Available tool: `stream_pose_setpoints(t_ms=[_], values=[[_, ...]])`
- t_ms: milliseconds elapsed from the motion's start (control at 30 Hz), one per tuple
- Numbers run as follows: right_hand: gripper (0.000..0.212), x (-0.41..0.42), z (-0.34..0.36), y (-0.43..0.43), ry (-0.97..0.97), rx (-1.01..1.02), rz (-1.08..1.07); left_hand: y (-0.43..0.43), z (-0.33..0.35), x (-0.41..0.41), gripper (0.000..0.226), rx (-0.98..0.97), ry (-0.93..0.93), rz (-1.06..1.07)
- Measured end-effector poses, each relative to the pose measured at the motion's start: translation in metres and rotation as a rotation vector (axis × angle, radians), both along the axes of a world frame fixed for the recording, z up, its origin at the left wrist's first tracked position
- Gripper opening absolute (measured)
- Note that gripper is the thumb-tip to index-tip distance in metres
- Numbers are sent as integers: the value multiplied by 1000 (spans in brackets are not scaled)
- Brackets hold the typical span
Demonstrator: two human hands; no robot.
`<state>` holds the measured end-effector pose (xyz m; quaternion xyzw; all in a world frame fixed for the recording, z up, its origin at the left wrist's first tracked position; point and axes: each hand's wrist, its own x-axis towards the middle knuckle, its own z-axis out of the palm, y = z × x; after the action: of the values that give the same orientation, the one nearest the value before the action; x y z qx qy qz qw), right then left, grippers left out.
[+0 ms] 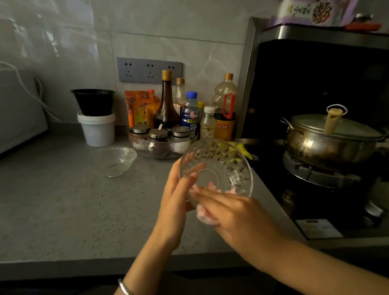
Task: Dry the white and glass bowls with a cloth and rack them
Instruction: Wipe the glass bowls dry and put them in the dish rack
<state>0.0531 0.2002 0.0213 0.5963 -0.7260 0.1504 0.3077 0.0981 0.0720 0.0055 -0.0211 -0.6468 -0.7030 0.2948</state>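
A patterned glass bowl (pixel 217 166) is held tilted above the grey counter, its opening turned away from me. My left hand (pixel 178 194) supports its left side with straight fingers against the glass. My right hand (pixel 229 209) presses a pink-white cloth (pixel 204 216) against the bowl's lower rim, fingers curled round the cloth. A second, smaller glass bowl (pixel 113 160) stands upright on the counter to the left. No white bowl or rack shows in view.
Behind the bowls stand sauce bottles (pixel 167 103), spice jars in a clear tray (pixel 159 140), and a black cup on a white tub (pixel 96 128). A steel pot (pixel 329 139) sits on the stove at right. A white appliance (pixel 9 113) is at left.
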Motion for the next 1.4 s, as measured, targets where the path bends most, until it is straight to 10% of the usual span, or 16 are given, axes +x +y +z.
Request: stream_pose_setpoints(t_ms=[333, 567, 800, 1033, 1233, 1400], values=[[40, -40, 0, 25, 413, 267, -7, -21, 5, 1, 54, -8, -101, -129], [39, -14, -21, -5, 112, 33, -20, 1, -7, -7, 60, 202, 26, -92], [38, -38, -1, 21, 380, 204, -9, -24, 2, 2, 61, 159, -134, -254], [42, 0, -21, -13, -51, -33, -1, 4, -12, -2, 51, 313, -5, -164], [41, -43, -12, 21, 297, 291, 44, -35, -1, 8, 70, 159, -256, -382], [36, -23, -23, 1, 250, 88, -36, -21, -1, 3, 74, 261, -109, -310]])
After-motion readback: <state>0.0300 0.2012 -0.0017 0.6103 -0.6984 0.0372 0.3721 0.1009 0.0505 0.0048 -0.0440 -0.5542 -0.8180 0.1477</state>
